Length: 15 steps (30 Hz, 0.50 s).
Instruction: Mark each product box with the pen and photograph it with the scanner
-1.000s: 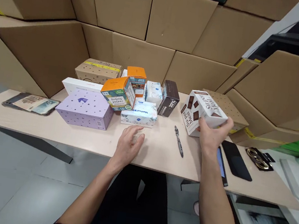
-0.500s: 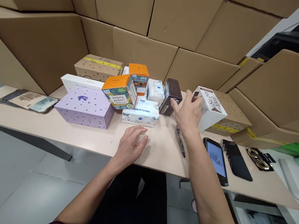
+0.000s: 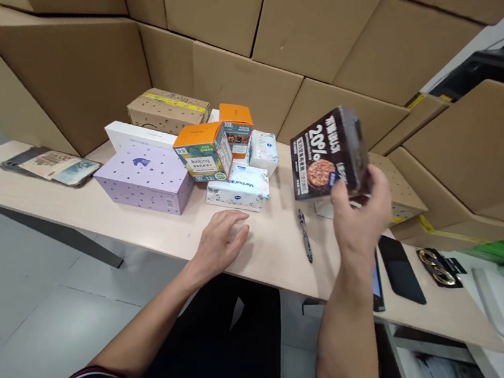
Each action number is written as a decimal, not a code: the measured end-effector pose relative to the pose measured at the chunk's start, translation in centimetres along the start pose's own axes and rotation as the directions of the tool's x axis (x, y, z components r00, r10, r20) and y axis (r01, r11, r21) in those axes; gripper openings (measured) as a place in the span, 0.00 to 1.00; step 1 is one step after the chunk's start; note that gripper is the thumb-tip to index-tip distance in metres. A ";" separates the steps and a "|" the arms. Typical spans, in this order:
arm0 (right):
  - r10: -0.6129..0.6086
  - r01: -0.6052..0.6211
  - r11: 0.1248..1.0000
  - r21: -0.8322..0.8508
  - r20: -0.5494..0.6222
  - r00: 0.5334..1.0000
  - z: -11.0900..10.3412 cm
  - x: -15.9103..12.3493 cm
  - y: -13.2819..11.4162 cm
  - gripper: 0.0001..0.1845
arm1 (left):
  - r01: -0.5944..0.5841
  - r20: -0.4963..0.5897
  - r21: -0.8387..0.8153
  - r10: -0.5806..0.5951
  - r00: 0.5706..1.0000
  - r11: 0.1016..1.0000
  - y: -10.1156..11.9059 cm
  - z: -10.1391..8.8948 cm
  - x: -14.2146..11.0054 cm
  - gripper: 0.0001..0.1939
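Change noted: the dark brown "20%" biscuit carton [image 3: 319, 158] is no longer standing beside the rear tissue pack [image 3: 264, 151]; the person's right hand [image 3: 362, 212] is now holding it. The thumb is pressing the lower front corner, with the fingers wrapping behind, mostly out of sight. The carton is tilting, apparently off the table [image 3: 166, 230], above and beyond the click pen [image 3: 305, 236], and is largely hiding a white box [image 3: 323, 209].

The left hand [image 3: 222, 241] is gripping nothing: it is lying half open, fingers loosely curled, just in front of the Manhua tissue pack [image 3: 239, 188], much as it was before. Whether it is touching the table, one cannot tell.

Reading: the handling is probably passing from the white box to the biscuit carton, with the right hand alone doing the work.
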State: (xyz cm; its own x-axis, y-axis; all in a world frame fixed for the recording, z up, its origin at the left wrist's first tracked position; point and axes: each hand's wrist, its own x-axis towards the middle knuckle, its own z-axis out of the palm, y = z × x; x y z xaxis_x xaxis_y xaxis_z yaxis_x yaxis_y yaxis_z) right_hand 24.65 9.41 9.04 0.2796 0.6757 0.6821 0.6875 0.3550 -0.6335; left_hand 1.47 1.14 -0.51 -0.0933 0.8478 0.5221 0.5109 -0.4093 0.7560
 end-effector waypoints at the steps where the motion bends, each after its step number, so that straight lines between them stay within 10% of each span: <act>1: 0.005 -0.003 0.996 0.094 -0.026 1.000 -1.7 -1.0 0.2 0.31 | 0.033 -0.027 -0.063 -0.034 0.999 0.997 0.0 -0.1 0.0 0.12; 8: -0.045 -0.070 0.901 0.429 0.252 0.967 -8.1 -7.4 2.7 0.25 | 0.080 -0.366 -0.564 -0.335 0.868 0.822 -0.4 -0.3 -0.2 0.15; 15: -0.166 -0.042 0.936 0.349 0.545 0.822 -4.9 -8.7 2.1 0.26 | 0.136 -0.251 -0.605 -0.350 0.902 0.784 -0.7 -0.4 -0.4 0.22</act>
State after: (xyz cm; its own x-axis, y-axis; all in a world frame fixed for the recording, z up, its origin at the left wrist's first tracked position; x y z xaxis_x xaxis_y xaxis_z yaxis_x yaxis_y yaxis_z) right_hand 26.89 1.12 3.57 -0.2498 0.8482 0.4670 0.3980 0.5296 -0.7491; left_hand 0.76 0.95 -1.06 -0.4780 0.8236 0.3053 -0.1291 -0.4097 0.9030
